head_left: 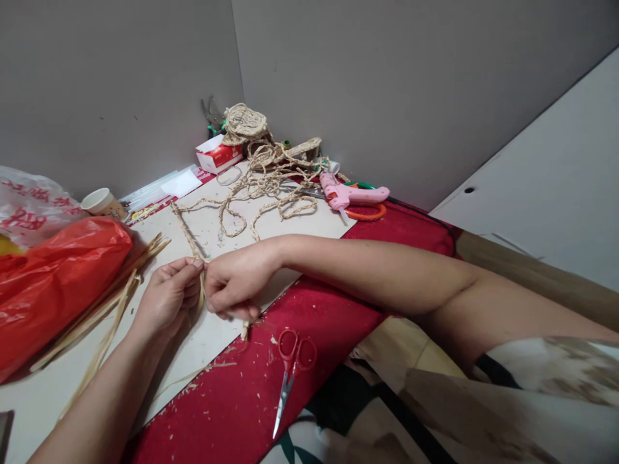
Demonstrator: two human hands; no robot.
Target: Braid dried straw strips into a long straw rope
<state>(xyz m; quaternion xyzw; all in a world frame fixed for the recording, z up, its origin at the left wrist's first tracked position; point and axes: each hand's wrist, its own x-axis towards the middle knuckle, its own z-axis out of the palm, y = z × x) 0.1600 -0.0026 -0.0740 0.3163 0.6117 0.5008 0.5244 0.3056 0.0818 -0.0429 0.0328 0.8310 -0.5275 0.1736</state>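
My left hand (168,293) pinches a straw cord (187,231) between thumb and fingertips, and the cord slants up from there over the pale board (159,245). Right beside it, my right hand (236,277) is curled with its fingers bent inward. It meets the same straw work at the left fingertips; its palm side is hidden. Loose straw hangs below the left fingers. From the cord's far end, twisted straw rope (271,167) runs into a tangled heap. Small red-handled scissors (293,361) lie on the red cloth (232,399) below my right hand.
Flat straw strips (109,316) lie left of my left arm beside a red plastic bag (58,277). A paper cup (99,203), a small red-and-white box (218,154), a pink glue gun (355,192) and orange-handled scissors (367,212) stand or lie farther back, before grey walls.
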